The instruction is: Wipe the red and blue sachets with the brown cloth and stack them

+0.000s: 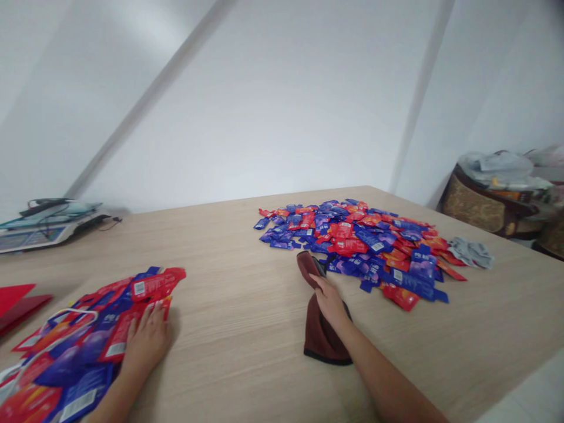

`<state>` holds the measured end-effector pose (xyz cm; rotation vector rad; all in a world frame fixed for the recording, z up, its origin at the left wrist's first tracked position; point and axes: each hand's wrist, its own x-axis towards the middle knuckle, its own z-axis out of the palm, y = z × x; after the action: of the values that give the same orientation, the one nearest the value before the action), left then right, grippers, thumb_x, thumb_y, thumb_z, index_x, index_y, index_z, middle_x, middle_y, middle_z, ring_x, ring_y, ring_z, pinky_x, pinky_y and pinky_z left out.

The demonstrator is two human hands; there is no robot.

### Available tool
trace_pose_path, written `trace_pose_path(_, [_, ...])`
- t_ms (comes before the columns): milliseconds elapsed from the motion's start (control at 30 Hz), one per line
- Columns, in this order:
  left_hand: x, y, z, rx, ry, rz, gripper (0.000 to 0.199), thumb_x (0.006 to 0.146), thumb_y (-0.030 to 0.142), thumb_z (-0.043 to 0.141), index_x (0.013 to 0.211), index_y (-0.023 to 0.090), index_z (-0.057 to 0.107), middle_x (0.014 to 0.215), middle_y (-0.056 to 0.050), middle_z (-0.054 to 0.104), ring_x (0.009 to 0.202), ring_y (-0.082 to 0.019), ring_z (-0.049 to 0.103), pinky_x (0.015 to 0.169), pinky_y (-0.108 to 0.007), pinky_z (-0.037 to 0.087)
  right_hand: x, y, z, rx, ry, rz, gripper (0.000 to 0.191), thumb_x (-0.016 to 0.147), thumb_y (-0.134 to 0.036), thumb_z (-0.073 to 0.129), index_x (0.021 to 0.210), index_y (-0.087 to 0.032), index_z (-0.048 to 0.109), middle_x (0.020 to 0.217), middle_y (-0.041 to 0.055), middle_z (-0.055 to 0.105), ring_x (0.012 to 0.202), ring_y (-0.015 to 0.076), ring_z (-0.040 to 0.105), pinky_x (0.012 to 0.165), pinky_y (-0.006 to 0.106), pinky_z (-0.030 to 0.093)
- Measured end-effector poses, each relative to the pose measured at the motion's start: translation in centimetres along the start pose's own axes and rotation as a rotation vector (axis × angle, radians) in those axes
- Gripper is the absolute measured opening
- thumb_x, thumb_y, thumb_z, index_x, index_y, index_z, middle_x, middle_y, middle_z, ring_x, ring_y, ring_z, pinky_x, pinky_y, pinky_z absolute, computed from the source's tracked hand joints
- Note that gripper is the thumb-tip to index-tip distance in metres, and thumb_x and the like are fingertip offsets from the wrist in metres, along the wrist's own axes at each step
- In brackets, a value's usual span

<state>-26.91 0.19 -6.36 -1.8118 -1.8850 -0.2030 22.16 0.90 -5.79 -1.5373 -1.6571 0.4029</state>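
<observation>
On the left, my left hand lies with its fingers stretched out over a red packet. That packet is part of a pile of glossy red and dark blue packets, with a white cord loop across it. Toward the middle of the table, my right hand pinches a brown cloth piece with black edging. The cloth is folded at the grip, its lower part spreading on the wood, and its exact kind is unclear. Beyond it spreads a larger heap of red and blue packets.
A crumpled grey cloth lies at the right of the large heap. Red folded card is at the left edge, with a tray-like item carrying cables behind. A patterned armchair loaded with plastic bags stands beyond the wooden table.
</observation>
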Motion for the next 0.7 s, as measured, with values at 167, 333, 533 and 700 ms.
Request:
trace_pose_path(167, [0.8, -0.7, -0.7, 0.033, -0.053, -0.045, 0.048, 0.081, 0.023, 0.032, 0.118, 0.002, 0.054, 0.130, -0.020, 0.052, 0.126, -0.030, 0.042, 0.104, -0.050, 0.028, -0.1, -0.5, -0.3, 0.006, -0.001, 0.014, 0.051, 0.078, -0.009, 0.035, 0.122, -0.019, 0.056, 0.124, 0.0060, 0.058, 0.118, 0.0200, 0.049, 0.104, 0.039, 0.033])
trace_pose_path(333, [1.2, 1.2, -1.9, 0.048, -0.023, -0.070, 0.045, 0.079, 0.025, 0.036, 0.110, 0.003, 0.060, 0.125, -0.022, 0.055, 0.123, -0.034, 0.043, 0.103, -0.053, 0.027, 0.0, -0.6, -0.2, 0.011, 0.007, 0.014, 0.050, 0.078, -0.009, 0.035, 0.121, -0.020, 0.057, 0.123, 0.0062, 0.059, 0.118, 0.0204, 0.049, 0.104, 0.040, 0.033])
trace_pose_path(533, [2.6, 6.2, -1.4, 0.048, 0.072, 0.012, 0.051, 0.083, 0.029, 0.032, 0.118, -0.001, 0.054, 0.132, -0.024, 0.048, 0.130, -0.034, 0.035, 0.106, -0.052, 0.022, 0.3, -0.2, 0.3, 0.011, 0.013, 0.010, 0.049, 0.078, -0.010, 0.037, 0.121, -0.021, 0.058, 0.122, 0.0049, 0.059, 0.117, 0.0200, 0.050, 0.103, 0.039, 0.033])
trace_pose_path(700, [6.6, 14.8, -1.3, -0.104, 0.069, 0.207, 0.052, 0.085, 0.026, 0.032, 0.130, 0.003, 0.044, 0.140, -0.019, 0.040, 0.133, -0.031, 0.030, 0.108, -0.050, 0.020, 0.5, -0.1, 0.6, -0.012, 0.013, 0.008, 0.049, 0.077, -0.009, 0.037, 0.120, -0.022, 0.058, 0.121, 0.0047, 0.060, 0.116, 0.0199, 0.050, 0.102, 0.038, 0.033])
